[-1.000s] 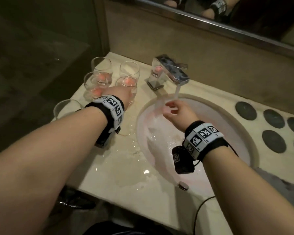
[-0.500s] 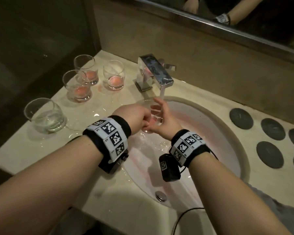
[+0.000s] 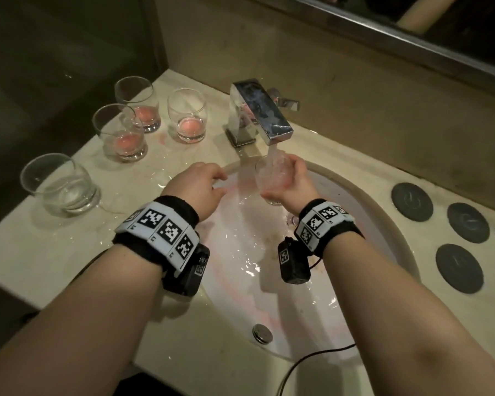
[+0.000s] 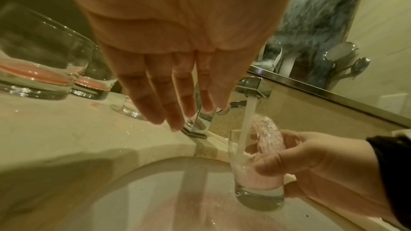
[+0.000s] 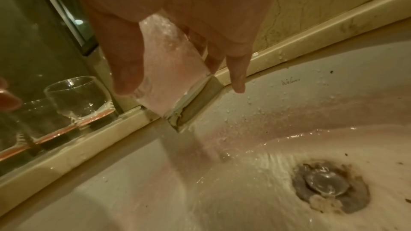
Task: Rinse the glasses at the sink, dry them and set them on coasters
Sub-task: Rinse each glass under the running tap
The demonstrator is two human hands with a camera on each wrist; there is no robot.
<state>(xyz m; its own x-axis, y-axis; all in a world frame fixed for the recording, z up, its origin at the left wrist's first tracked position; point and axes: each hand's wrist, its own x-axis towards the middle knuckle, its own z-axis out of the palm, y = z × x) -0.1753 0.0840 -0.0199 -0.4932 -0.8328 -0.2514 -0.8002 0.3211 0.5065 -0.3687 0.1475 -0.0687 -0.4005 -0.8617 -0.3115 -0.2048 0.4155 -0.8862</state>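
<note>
Here the right hand wraps thumb and fingers round a clear, smooth tumbler, held upright under the square chrome tap; the stream runs into it and pinkish foam fills it. The left hand hovers at 9 o'clock of the tumbler, fingers straight and close together, holding nothing. On the wet, pale marble counter, at 10 o'clock of the round white sink, stand 3 rounded glasses with pink dregs and 1 clear glass. At 3 o'clock lie round, dark, matte coasters.
</note>
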